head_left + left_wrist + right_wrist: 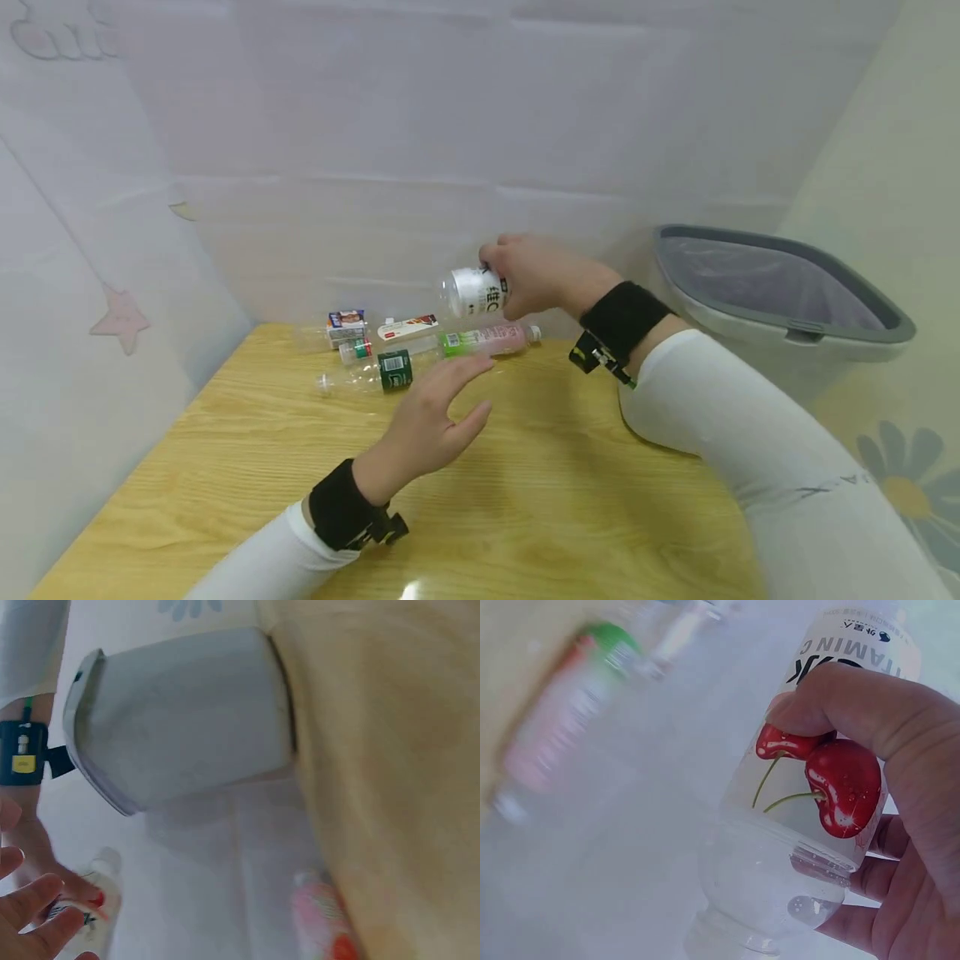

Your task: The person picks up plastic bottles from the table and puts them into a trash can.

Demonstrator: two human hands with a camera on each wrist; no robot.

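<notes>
The right hand (536, 279) is wrapping its fingers round a clear cherry-label bottle (472, 292), lifted above the table's (525, 500) far edge, near the grey bin (780, 308); a firm mid-body hold seems wise. The left hand (435, 421) is hovering open, empty. The right wrist view alone is showing the cherries (840, 776).

Both arms wear long, close-fitting white sleeves that end just short of the wrists. The right sleeve (757, 433) carries faint grey lettering along the forearm (too small to read). Each wrist has a broad black band: the left band (339, 506) bears a small black clip-like fitting on its inner side, the right band (621, 317) a black mount with a yellow-green tag and a thin green cable. The left hand (431, 421) and right hand (534, 275) are bare.
</notes>
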